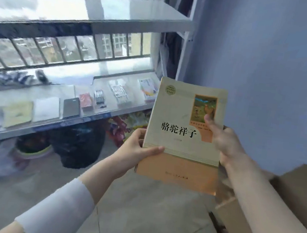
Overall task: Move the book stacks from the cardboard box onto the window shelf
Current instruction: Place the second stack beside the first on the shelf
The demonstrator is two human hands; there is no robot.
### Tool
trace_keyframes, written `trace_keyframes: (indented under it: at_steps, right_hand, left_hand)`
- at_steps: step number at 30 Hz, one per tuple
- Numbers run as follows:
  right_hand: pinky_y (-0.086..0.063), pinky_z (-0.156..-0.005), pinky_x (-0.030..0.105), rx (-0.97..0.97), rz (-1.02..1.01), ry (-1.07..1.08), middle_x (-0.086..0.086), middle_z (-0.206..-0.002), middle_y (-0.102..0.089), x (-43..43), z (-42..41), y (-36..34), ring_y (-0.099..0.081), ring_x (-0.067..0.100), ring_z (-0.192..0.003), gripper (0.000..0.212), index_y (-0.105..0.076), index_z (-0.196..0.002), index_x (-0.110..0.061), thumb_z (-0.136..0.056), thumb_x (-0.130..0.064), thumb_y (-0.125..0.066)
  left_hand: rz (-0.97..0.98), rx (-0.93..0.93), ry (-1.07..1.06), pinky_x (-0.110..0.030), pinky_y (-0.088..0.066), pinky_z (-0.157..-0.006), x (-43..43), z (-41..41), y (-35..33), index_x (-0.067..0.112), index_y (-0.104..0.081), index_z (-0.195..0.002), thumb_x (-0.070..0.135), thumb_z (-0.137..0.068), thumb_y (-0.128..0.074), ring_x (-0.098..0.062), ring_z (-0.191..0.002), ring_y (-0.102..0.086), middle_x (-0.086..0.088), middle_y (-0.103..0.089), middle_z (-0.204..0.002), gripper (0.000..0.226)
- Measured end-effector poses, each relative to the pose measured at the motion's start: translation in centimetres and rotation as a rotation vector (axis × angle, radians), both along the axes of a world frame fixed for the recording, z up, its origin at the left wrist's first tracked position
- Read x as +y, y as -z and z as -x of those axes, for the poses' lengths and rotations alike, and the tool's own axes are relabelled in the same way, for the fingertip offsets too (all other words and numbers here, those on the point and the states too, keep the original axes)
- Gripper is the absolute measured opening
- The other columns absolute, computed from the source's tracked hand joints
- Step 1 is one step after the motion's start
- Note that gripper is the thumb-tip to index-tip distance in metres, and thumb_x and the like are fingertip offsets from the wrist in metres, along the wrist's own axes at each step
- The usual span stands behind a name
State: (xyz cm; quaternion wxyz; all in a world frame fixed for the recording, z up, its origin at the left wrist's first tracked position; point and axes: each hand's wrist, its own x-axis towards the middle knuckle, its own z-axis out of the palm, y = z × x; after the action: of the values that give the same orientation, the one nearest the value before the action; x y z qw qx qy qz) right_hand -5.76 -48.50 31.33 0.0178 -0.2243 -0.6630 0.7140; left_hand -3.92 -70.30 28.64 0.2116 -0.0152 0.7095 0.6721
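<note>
A cream and orange book stack [182,139] with black Chinese characters on the top cover is held up in the air, right of the window shelf [52,124]. My left hand [137,147] grips its left edge, thumb on the cover. My right hand [222,139] grips its right edge, thumb pressed on the cover below the small picture. The cardboard box [264,209] stands low at the right, partly hidden behind my right forearm; its inside is not visible.
Several books, a dark tablet [71,108], a pack of pens [99,96] and papers lie along the window shelf. An upper white shelf [134,12] hangs above it. Black bags [80,146] and a basin sit on the floor beneath. A blue wall is at the right.
</note>
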Motion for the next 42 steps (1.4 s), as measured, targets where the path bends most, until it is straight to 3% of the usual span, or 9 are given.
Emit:
trace_keyframes:
  at_steps: [7,10,13,19,22,26,36,40,42]
  right_hand:
    - [-0.049,-0.036,0.020,0.068,0.048,-0.214,-0.006,-0.045,-0.066,-18.7,11.4,-3.7,-0.062,0.006,-0.038,0.018,-0.060,-0.080,-0.010,-0.088,-0.026,-0.062]
    - [-0.053,-0.041,0.021,0.146,0.017,-0.347,-0.006,-0.049,-0.068,-25.3,16.1,-5.6,-0.064,0.006,-0.042,0.020,-0.061,-0.079,-0.012,-0.088,-0.029,-0.061]
    - [-0.057,-0.054,0.026,0.208,0.033,-0.472,-0.003,-0.065,-0.072,-31.7,20.3,-7.5,-0.068,0.011,-0.053,0.018,-0.063,-0.083,-0.013,-0.088,-0.031,-0.061]
    - [-0.054,-0.045,0.019,0.336,0.066,-0.639,-0.004,-0.055,-0.070,-44.5,28.1,-12.0,-0.065,0.007,-0.045,0.016,-0.062,-0.085,-0.009,-0.090,-0.025,-0.060]
    - [-0.056,-0.051,0.022,0.427,0.045,-0.676,0.003,-0.073,-0.070,-50.9,32.1,-14.7,-0.066,0.006,-0.049,0.015,-0.060,-0.087,-0.013,-0.090,-0.028,-0.060]
    - [-0.058,-0.065,0.030,0.566,0.113,-0.685,0.010,-0.096,-0.068,-57.8,36.9,-17.1,-0.068,0.013,-0.067,0.016,-0.058,-0.101,-0.014,-0.089,-0.025,-0.061]
    - [-0.056,-0.086,0.042,0.715,0.031,-0.739,0.009,-0.115,-0.066,-66.2,42.8,-15.3,-0.067,0.025,-0.101,0.079,-0.050,-0.122,-0.016,-0.058,-0.052,-0.080]
    - [-0.056,-0.080,0.034,0.698,0.046,-0.752,0.001,-0.107,-0.069,-67.2,43.9,-12.6,-0.069,0.016,-0.094,0.051,-0.050,-0.122,-0.014,-0.075,-0.025,-0.068]
    - [-0.057,-0.079,0.034,0.686,0.055,-0.758,0.000,-0.103,-0.071,-67.3,44.1,-12.5,-0.070,0.016,-0.093,0.055,-0.052,-0.120,-0.014,-0.072,-0.033,-0.073]
  left_hand:
    - [-0.039,0.062,-0.189,-0.017,-0.056,-0.064,-17.9,6.7,-2.5,0.016,-0.049,-0.127,0.015,-0.080,-0.073,-0.009,-0.091,-0.069,0.002,-0.068,-0.109,0.053]
    - [-0.025,0.112,-0.272,-0.019,-0.057,-0.064,-24.2,10.2,-3.9,0.017,-0.050,-0.124,0.015,-0.080,-0.073,-0.006,-0.081,-0.072,0.003,-0.071,-0.103,0.050]
    - [-0.010,0.168,-0.371,-0.033,-0.060,-0.079,-30.1,12.9,-5.4,0.017,-0.047,-0.127,0.017,-0.080,-0.074,-0.018,-0.094,-0.071,-0.002,-0.070,-0.109,0.054]
    - [-0.011,0.295,-0.479,-0.026,-0.059,-0.074,-41.9,18.4,-9.2,0.016,-0.044,-0.132,0.016,-0.079,-0.073,-0.017,-0.095,-0.071,-0.004,-0.070,-0.112,0.060]
    - [0.012,0.372,-0.525,-0.024,-0.060,-0.071,-47.9,22.0,-11.7,0.019,-0.045,-0.123,0.013,-0.079,-0.074,-0.011,-0.084,-0.071,-0.003,-0.069,-0.106,0.052]
    - [0.066,0.488,-0.525,-0.039,-0.059,-0.080,-55.3,27.5,-14.4,0.019,-0.042,-0.120,0.020,-0.066,-0.074,-0.024,-0.095,-0.067,-0.012,-0.068,-0.111,0.062]
    - [0.027,0.546,-0.445,-0.020,-0.057,-0.067,-65.6,36.8,-12.5,0.028,-0.042,-0.105,-0.011,-0.080,-0.064,-0.014,-0.088,-0.068,-0.002,-0.068,-0.101,0.052]
    - [0.069,0.523,-0.404,-0.018,-0.057,-0.070,-66.6,37.3,-10.2,0.022,-0.035,-0.117,-0.003,-0.084,-0.064,-0.002,-0.087,-0.069,0.003,-0.064,-0.105,0.050]
    - [0.080,0.532,-0.396,-0.023,-0.058,-0.076,-66.7,37.6,-10.2,0.015,-0.032,-0.126,0.006,-0.082,-0.070,0.000,-0.095,-0.068,0.000,-0.062,-0.112,0.059]
